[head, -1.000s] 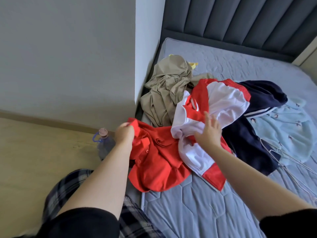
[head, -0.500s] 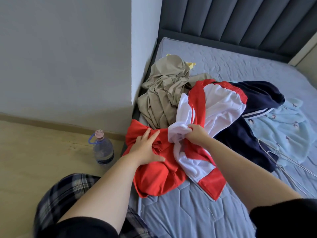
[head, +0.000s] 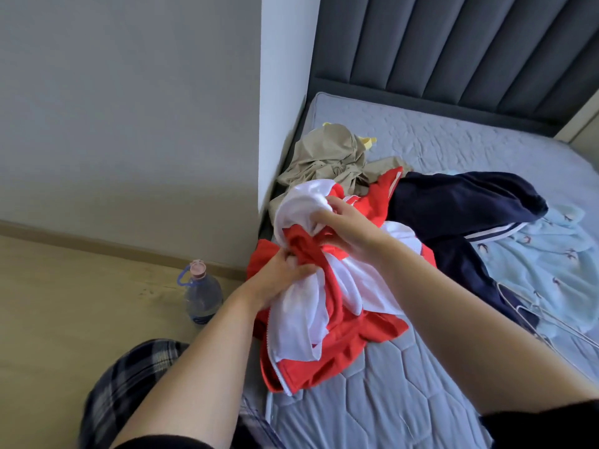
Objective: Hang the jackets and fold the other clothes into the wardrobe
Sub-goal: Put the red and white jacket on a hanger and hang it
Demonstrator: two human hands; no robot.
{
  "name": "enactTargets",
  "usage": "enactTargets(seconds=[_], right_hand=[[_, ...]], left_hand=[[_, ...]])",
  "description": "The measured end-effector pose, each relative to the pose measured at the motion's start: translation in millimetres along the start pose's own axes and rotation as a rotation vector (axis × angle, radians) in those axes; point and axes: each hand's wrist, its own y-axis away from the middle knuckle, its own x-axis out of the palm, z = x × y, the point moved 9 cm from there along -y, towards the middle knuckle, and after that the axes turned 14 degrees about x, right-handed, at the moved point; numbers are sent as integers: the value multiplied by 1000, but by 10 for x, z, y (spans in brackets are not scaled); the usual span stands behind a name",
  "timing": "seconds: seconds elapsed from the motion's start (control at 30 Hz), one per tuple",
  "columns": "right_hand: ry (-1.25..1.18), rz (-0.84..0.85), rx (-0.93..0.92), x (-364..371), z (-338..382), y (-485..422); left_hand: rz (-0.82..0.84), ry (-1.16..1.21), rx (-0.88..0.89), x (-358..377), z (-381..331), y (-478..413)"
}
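Sorting step: lifting the red zip jacket with white lining [head: 327,306] off the pile.

Both my hands clutch it: left hand [head: 285,273] bunched low on red cloth, right hand [head: 346,225] gripping white lining above. Navy trousers [head: 460,205] lie beyond my right hand, thin wire hangers [head: 534,322] farther right. Next I judge: shake it open, find collar, reach for a hanger.

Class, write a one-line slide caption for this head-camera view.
Both hands, left and right, grip a red-and-white jacket above the clothes-strewn mattress.
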Motion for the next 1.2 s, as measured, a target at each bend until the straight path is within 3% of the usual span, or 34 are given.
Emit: enactTargets(seconds=[0.13, 0.23, 0.33, 0.5, 0.77, 0.9, 1.07, 1.2], right_hand=[[-62, 107, 20, 229, -46, -51], [56, -46, -44, 93, -74, -83], [333, -290, -109, -123, -55, -60], [411, -337, 21, -221, -196, -106], [49, -358, -91, -200, 193, 88], [29, -406, -161, -276, 507, 289], [127, -496, -146, -507, 644, 539], [240, -447, -219, -476, 818, 737]], left_hand=[[-372, -120, -21, -378, 35, 72], [-500, -84, -23, -476, 35, 141], [-467, -175, 21, -434, -41, 118], [-321, -85, 45, -282, -109, 76], [-373, 131, 13, -298, -536, -10], [-296, 219, -41, -144, -831, -103], [-57, 19, -131, 80, -1153, -95], [-96, -307, -51, -50, -1551, -91]])
